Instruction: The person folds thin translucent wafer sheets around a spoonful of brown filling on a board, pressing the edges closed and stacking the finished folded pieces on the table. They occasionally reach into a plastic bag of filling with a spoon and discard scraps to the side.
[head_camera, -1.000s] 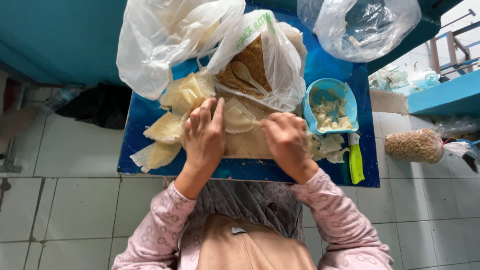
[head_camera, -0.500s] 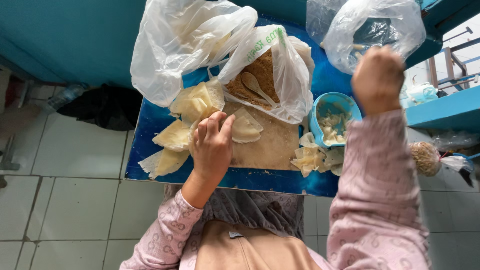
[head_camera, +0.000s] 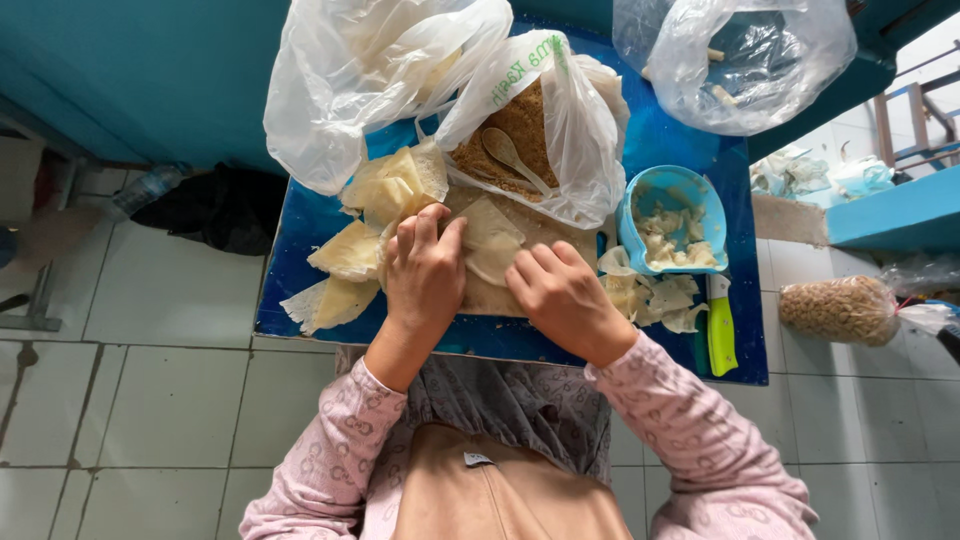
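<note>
The wrapper (head_camera: 492, 240) lies on the blue tabletop (head_camera: 660, 140) under both fingertips; left hand (head_camera: 425, 265) and right hand (head_camera: 565, 295) press flat (gripping nothing).

One camera only, worn on the head, looking almost straight down over the person's own chest and pink patterned sleeves, which fill the lower centre of the frame. It faces a small blue-topped table (head_camera: 300, 290) sitting mid-frame, close enough that both hands, left hand (head_camera: 425, 268) and right hand (head_camera: 565, 300), land near the centre. White floor tiles (head_camera: 150, 400) run along the left and bottom; a teal wall (head_camera: 130, 80) takes the upper left.
</note>
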